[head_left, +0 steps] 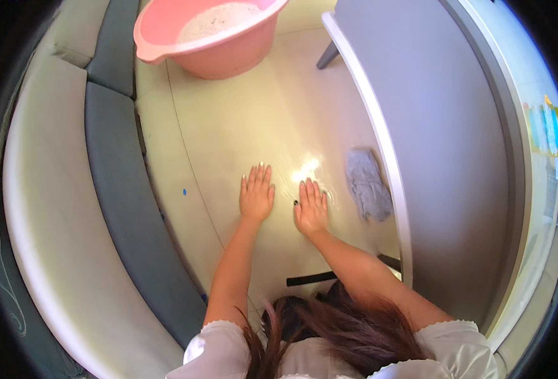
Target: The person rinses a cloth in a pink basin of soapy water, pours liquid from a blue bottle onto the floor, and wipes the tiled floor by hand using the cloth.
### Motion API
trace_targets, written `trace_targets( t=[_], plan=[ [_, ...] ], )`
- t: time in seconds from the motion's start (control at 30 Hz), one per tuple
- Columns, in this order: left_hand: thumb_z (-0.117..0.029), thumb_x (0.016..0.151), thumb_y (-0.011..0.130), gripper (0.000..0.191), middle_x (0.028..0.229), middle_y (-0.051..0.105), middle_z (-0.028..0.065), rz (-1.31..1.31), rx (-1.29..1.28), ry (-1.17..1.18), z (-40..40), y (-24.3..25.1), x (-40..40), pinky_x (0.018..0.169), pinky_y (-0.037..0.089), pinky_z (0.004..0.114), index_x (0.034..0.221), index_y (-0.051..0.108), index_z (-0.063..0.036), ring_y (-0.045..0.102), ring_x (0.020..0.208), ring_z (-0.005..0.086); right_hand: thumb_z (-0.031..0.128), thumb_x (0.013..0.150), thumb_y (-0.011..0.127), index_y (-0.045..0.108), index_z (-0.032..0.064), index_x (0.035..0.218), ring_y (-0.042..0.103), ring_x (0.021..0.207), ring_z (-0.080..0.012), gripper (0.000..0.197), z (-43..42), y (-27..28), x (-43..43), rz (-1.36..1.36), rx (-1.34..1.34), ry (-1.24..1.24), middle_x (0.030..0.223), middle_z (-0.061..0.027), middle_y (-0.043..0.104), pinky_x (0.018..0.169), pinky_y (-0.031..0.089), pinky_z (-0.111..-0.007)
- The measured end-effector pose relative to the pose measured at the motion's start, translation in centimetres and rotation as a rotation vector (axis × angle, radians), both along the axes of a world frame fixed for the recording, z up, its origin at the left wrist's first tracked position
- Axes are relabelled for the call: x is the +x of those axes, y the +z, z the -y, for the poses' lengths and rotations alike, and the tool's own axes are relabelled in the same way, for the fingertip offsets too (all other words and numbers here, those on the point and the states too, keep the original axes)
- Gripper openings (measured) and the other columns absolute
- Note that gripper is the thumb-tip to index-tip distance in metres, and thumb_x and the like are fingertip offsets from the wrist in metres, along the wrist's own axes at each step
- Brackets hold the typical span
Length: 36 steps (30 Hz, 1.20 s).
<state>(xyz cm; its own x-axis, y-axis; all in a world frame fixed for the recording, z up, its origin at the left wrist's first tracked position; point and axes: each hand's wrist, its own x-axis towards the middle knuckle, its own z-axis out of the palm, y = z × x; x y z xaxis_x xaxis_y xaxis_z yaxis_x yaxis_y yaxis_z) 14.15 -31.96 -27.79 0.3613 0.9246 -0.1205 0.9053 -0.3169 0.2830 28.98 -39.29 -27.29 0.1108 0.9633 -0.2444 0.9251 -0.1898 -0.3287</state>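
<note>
Both hands rest palm down on the shiny floor tiles (241, 118), apart from each other. My left hand (257, 195) lies left of centre with its fingers slightly spread, holding nothing. Right of it, my right hand (312, 208) is flat beside a wet-looking streaked patch, also with nothing held. A crumpled grey cloth (368, 184) lies on the floor to the right of my right hand, close to the white edge of the furniture. Ahead, at the top, stands a pink plastic basin (226, 59) with foamy, cloudy liquid (217, 21) in it.
A grey and cream upholstered sofa (113, 189) runs along the left. On the right stands a grey table (449, 142) with a white edge and a tapered leg (327, 54). A small blue bit (184, 192) lies on the floor. A black strip (309, 278) is near my body.
</note>
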Motion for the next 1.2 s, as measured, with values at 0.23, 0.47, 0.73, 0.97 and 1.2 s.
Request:
trace_targets(
  t=[0.23,0.47,0.73,0.97,1.2],
  plan=[
    [-0.012,0.077,0.056,0.040,0.111,0.054,0.0112,0.422,0.200,0.052,-7.8,4.9,-3.2,0.091,0.036,0.040,0.117,0.051,-0.0080,0.050,0.104,0.0273,0.024,0.080,0.041,0.024,0.0079,0.134,0.015,0.130,-0.0265,0.059,-9.8,0.6,-0.8,0.005,0.011,0.001,0.141,-0.0105,0.019,0.104,0.013,-0.045],
    [-0.009,0.075,0.058,0.023,0.088,0.060,0.0162,0.441,0.685,0.038,-27.7,20.9,-2.2,0.069,0.044,0.038,0.097,0.058,-0.0022,0.056,0.078,0.0316,0.030,0.084,0.038,0.017,0.0137,0.137,0.010,0.131,-0.0241,0.059,-10.5,0.9,-1.3,0.146,-0.221,-0.055,0.143,-0.0046,0.013,0.105,0.010,-0.043],
    [-0.013,0.067,0.059,0.010,0.068,0.056,0.0121,0.082,0.232,-0.094,-29.9,19.9,-3.3,0.058,0.044,0.041,0.064,0.054,-0.0045,0.056,0.068,0.0302,0.033,0.084,0.039,0.014,0.0159,0.138,0.009,0.132,-0.0228,0.061,-11.1,1.3,-0.8,0.095,-0.288,-0.046,0.144,-0.0026,0.009,0.105,0.008,-0.044],
    [-0.007,0.061,0.057,0.009,0.062,0.052,0.0107,0.070,0.155,-0.192,-28.1,20.0,-4.2,0.056,0.043,0.039,0.060,0.048,-0.0047,0.053,0.063,0.0295,0.031,0.082,0.043,0.018,0.0151,0.137,0.010,0.131,-0.0256,0.062,-10.8,0.5,-0.7,0.103,-0.206,-0.083,0.143,-0.0034,0.013,0.104,0.010,-0.046],
    [-0.007,0.057,0.058,0.010,0.060,0.051,0.0088,0.108,0.074,-0.219,-23.8,21.2,-3.8,0.055,0.043,0.038,0.058,0.048,-0.0062,0.053,0.062,0.0272,0.030,0.082,0.043,0.019,0.0147,0.136,0.011,0.131,-0.0263,0.061,-10.5,0.1,-0.6,0.053,-0.150,-0.098,0.143,-0.0048,0.013,0.104,0.010,-0.047]
  ],
)
